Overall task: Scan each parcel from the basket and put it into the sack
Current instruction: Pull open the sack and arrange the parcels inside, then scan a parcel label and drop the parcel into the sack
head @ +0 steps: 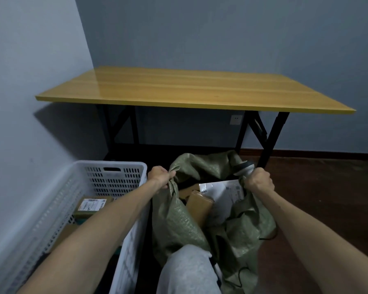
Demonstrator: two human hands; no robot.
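A green woven sack (179, 221) stands open on the floor in front of me. My left hand (160, 177) grips its left rim. My right hand (258, 180) grips the right rim together with a white and dark handheld scanner (244, 167). Inside the sack lie a brown cardboard parcel (200, 205) and a white mailer with labels (223, 190). To the left stands a white perforated basket (115, 175) holding a brown parcel with a white label (91, 205); another parcel below it is partly hidden by my left arm.
A yellow wooden folding table (189, 90) on black legs stands behind the sack against the grey wall. My grey trouser leg (185, 272) is against the sack's near side. A thin black cable (240, 274) trails over the sack. Dark wooden floor extends right.
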